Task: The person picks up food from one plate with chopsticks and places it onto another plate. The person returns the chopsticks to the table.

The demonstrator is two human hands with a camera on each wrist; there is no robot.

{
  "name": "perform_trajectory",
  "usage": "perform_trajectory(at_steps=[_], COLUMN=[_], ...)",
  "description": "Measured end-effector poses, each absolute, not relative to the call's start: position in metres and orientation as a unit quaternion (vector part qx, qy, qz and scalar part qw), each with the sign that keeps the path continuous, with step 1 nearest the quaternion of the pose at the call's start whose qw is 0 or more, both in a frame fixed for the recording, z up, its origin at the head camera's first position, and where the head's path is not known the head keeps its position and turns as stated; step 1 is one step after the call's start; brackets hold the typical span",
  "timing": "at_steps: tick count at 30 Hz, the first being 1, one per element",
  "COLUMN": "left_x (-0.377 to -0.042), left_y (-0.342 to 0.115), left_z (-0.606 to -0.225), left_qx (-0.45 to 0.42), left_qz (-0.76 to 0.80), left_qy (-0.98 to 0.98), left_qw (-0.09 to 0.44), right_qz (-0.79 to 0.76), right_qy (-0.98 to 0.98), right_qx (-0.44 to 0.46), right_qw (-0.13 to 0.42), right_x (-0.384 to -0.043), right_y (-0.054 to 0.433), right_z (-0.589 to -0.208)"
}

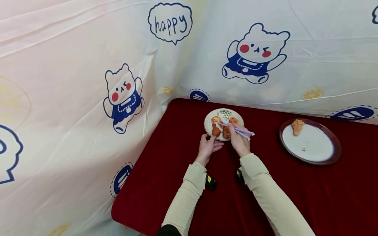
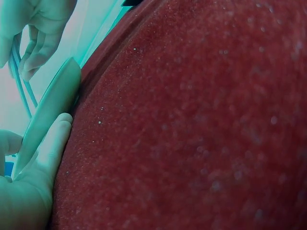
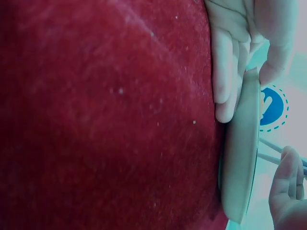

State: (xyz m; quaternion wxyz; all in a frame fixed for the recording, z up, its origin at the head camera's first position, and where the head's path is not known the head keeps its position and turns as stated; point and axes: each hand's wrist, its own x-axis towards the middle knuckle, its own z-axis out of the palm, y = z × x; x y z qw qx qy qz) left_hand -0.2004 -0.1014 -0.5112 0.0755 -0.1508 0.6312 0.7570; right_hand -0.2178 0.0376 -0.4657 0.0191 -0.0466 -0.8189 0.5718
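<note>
Near the table's far edge lies a small white plate point(image 1: 209, 118) with a printed green pattern. My left hand point(image 1: 206, 148) grips its near rim, thumb above and fingers beneath, as both wrist views show. Between the fingers of my right hand point(image 1: 240, 141) is a pair of pale purple chopsticks point(image 1: 244, 131). Their tips reach over the food on the plate. A browned drumstick point(image 1: 216, 130) lies at the near left, with a browned piece point(image 1: 225, 132) beside it, partly hidden by my right hand. Another golden piece point(image 1: 233, 120) sits at the back right.
To the right stands a larger plate with a brown rim point(image 1: 336, 149), holding a fried chicken piece point(image 1: 297, 127) and a small crumb point(image 1: 303, 149). A dark red cloth point(image 1: 165, 164) covers the table. White printed curtains point(image 1: 183, 68) hang behind and to the left.
</note>
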Motion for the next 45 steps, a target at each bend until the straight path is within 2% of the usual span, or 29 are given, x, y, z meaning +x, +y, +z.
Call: perform_trajectory(at_steps=[10, 28, 45], left_x=[-0.2014, -0.2024, -0.2023], left_y=[-0.1021, -0.1004, -0.0995], left_z=[-0.5124, -0.5121, -0.5108], left_qx=[-0.153, -0.153, -0.156], left_qz=[0.758, 0.76, 0.762], left_qy=[0.629, 0.627, 0.624], left_qw=[0.078, 0.076, 0.075], right_qz=[0.572, 0.569, 0.559], right_qy=[-0.818, -0.817, -0.822], right_qx=[-0.032, -0.037, 0.0], right_qw=[0.061, 0.079, 0.109], right_x=[-0.2211, -0.2264, -0.2267], right_y=[0.0409, 0.0388, 0.0417], right_z=[-0.4672, -0.4681, -0.4718])
